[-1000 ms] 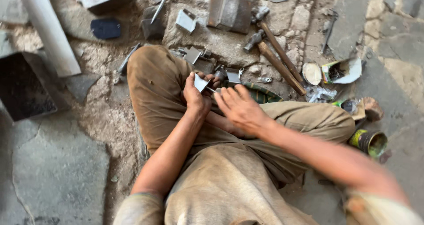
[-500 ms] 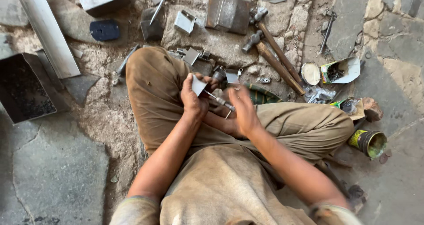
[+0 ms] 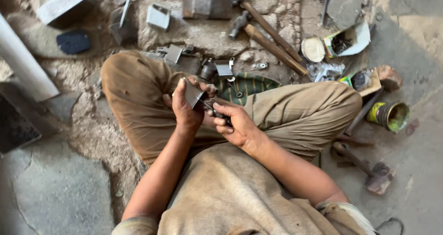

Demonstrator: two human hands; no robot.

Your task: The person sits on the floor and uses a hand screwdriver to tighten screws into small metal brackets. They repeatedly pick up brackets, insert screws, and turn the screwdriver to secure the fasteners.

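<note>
While your left hand (image 3: pixel 184 108) pinches the small grey metal plate (image 3: pixel 193 94) between thumb and fingers (image 3: pixel 177 89), you've got it tilted, flat face turned toward your right side and its upper corner pointing away from you, over your lap. Your right hand (image 3: pixel 235 124) sits just beside it, lower and to the right, fingers (image 3: pixel 220 122) curled shut around a thin dark tool (image 3: pixel 213 109) (pliers or a small driver, too hidden to tell). That tool's long axis runs up and leftward from your right fist to the plate's lower edge, so the plate lies up-left of your right fingers, and the tip looks to be touching or nearly touching it. Left hand holds the piece; right is the working one.

The plate looks flat, dull grey, roughly square, with clean straight edges and a pale sheen on its face.

Out past your crossed knees, on the stone floor (image 3: pixel 55 193), lie similar metal pieces (image 3: pixel 173 54), a striped green cloth (image 3: pixel 249 85), two wooden-handled hammers (image 3: pixel 272 41), and, well to your right, a green-and-yellow tin can (image 3: pixel 390 115). A pale pipe (image 3: pixel 20 62) slants at far left.
</note>
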